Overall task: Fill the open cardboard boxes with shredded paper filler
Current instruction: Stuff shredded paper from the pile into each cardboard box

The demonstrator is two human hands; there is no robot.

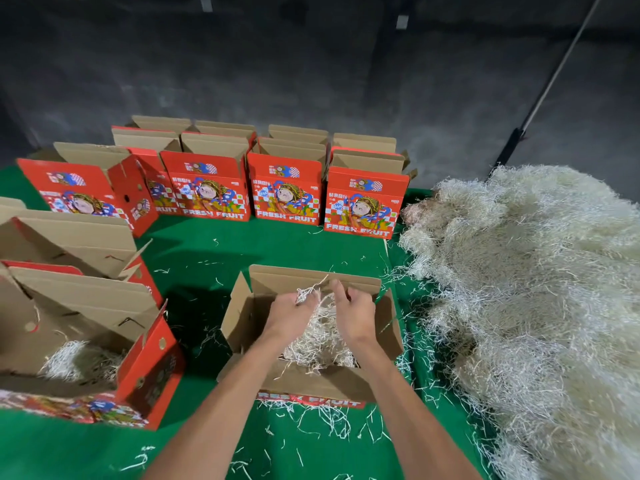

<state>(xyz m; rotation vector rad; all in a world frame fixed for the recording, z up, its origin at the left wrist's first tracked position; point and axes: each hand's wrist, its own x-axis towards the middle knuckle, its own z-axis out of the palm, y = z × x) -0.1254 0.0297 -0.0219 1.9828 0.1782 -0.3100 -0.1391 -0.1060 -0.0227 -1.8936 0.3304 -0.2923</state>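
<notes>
An open cardboard box (367,379) with a red "FRESH FRUIT" front sits on the green table right in front of me. Pale shredded paper filler (320,341) lies inside it. Both my hands are over the box opening. My left hand (292,311) grips a tuft of shreds at its fingertips. My right hand (353,311) has its fingers curled among the strands next to it. A huge heap of the same shredded paper (536,289) covers the right side of the table.
Several open red boxes (287,188) stand in rows at the back. At the left, another open box (145,368) holds some filler, with one more box (69,237) behind it. Loose strands litter the green table cover (207,251).
</notes>
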